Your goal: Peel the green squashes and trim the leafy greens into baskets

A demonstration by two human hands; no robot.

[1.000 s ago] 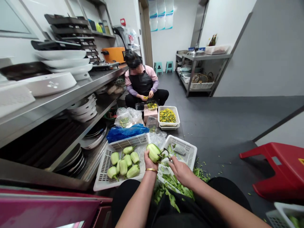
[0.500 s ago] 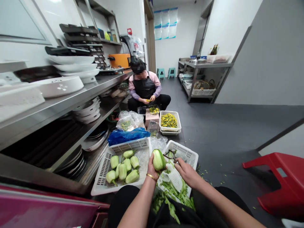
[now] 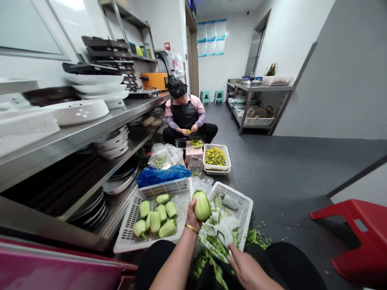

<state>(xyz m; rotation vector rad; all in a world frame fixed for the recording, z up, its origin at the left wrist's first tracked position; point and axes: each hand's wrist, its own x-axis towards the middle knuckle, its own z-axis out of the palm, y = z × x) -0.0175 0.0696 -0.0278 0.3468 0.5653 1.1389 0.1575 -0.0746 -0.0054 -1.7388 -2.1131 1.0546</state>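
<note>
My left hand (image 3: 193,213) grips a plump, pale green squash-like vegetable (image 3: 202,206), partly peeled in lengthwise bands and held up between two white baskets. Lower and to the right, my right hand (image 3: 243,264) is closed round a peeler (image 3: 224,238), blurred by motion and apart from the vegetable. Several similar peeled vegetables (image 3: 155,221) lie in the left white basket (image 3: 121,230). Green peel strips (image 3: 211,243) and white foam netting (image 3: 228,222) are in the right white basket (image 3: 248,204), below my hands; some peels lie over my lap.
Across from me a person (image 3: 185,114) squats, handling yellow flowers beside a white basket of them (image 3: 215,156). A blue plastic bag (image 3: 161,174) lies behind the left basket. Steel shelving with dishes (image 3: 133,105) runs along the left. A red stool (image 3: 356,229) stands right; peels (image 3: 256,237) litter the floor.
My right hand has moved down and toward me with the peeler, away from the vegetable. The vegetable in my left hand is turned to show more of its near side.
</note>
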